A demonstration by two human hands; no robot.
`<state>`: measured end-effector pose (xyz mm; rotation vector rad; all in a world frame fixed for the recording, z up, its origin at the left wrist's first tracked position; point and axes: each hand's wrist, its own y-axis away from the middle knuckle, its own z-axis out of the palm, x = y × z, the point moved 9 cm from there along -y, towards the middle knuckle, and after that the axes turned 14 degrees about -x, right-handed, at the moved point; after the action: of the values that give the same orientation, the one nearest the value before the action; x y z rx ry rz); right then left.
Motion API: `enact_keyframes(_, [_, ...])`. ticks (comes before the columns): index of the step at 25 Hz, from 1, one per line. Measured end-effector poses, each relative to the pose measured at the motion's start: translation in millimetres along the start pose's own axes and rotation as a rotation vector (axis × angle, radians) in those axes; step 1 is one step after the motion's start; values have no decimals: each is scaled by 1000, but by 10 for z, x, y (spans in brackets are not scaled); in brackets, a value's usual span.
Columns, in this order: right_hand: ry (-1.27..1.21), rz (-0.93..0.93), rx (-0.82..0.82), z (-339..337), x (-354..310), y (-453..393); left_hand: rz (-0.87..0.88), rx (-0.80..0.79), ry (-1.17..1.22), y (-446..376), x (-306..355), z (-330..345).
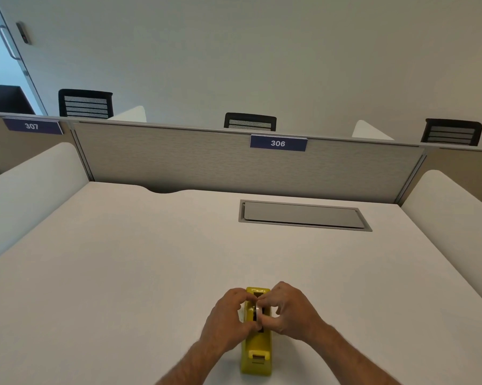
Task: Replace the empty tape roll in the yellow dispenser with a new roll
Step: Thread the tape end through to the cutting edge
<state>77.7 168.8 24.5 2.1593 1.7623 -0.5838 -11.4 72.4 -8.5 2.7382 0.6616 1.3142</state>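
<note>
The yellow tape dispenser (256, 348) stands lengthwise on the white desk (123, 259), near the front edge, with its cutter end toward me. Both of my hands meet over its middle slot. My left hand (228, 318) pinches from the left side and my right hand (287, 309) from the right. Between the fingertips sits a pale tape roll (257, 311) on its dark hub, partly in the slot. Fingers hide most of the roll, so I cannot tell whether it is the empty or the new one.
A grey cable-hatch lid (303, 215) is set into the desk at the back right. A fabric partition labelled 306 (278, 143) closes the far edge, and white side dividers (34, 190) flank the desk. Black chairs stand beyond the partition.
</note>
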Motion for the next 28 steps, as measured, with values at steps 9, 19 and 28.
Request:
enact_keyframes(9, [-13, 16, -18, -34, 45, -10, 6, -10, -8, -39, 21, 7])
enact_keyframes(19, [-55, 13, -9, -26, 84, -24, 17, -9, 18, -54, 31, 15])
enact_keyframes(28, [-64, -14, -7, -40, 77, -28, -27, 0, -10, -54, 7, 25])
